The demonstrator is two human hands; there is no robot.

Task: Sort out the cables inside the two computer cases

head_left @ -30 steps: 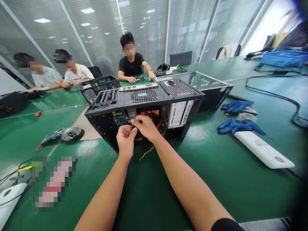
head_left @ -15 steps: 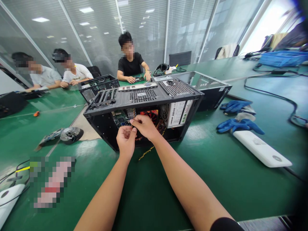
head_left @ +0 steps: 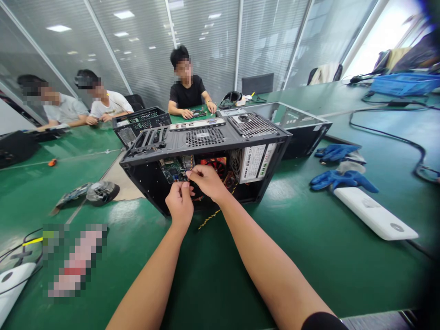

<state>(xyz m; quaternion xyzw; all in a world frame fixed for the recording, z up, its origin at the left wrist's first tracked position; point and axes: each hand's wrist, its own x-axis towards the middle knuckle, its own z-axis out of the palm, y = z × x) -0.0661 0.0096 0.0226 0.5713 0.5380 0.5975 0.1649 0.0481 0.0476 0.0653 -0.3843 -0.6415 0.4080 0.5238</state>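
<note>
In front of me a black computer case lies with its open side towards me. Inside show a green motherboard, a red-lit fan and a power supply with a white label. My left hand is closed in a pinch at the lower edge of the motherboard. Right beside it, my right hand also pinches, thumb and forefinger meeting near the board. Whatever lies between the fingertips is too small to make out. A twisted yellow-and-black cable hangs out of the case onto the table.
Blue gloves and a white power bank lie to the right. A second case stands behind. On the left are a grey strapped object and an orange piece. Several people sit across the green table.
My left hand has shifted slightly, its fingers curling a little more and its thumb rising. My right hand keeps almost the same place. The case has not visibly moved.
</note>
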